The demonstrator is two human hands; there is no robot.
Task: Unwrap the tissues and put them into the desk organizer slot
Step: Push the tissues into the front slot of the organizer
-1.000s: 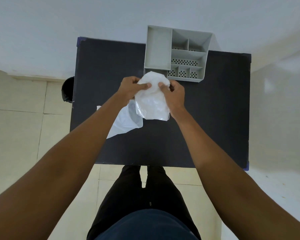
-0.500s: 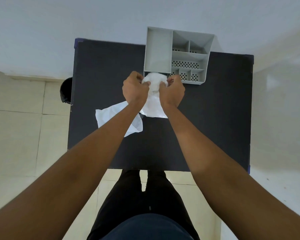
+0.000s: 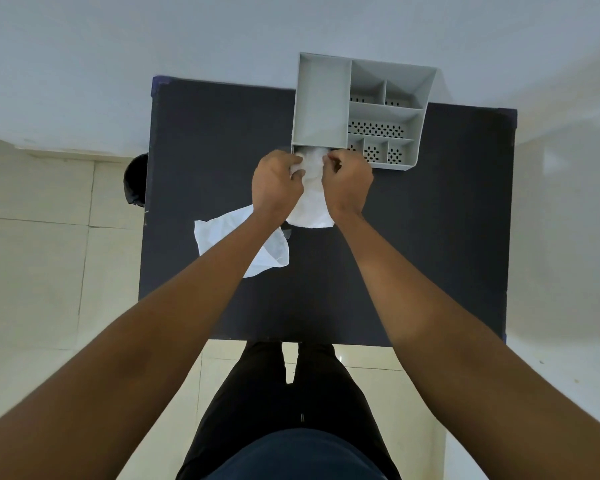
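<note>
Both hands, left hand (image 3: 276, 183) and right hand (image 3: 347, 180), are pinching the tissue stack (image 3: 310, 199), feeding it into the organizer (image 3: 321, 98) front slot at twelve o'clock; next, probably pushing deeper.

Tissue pack (image 3: 311, 202) top hidden by both hands; organizer (image 3: 357, 109) slot mouth at 6 o'clock covered; dark object (image 3: 136, 180) at table's 9 o'clock unidentifiable.
</note>
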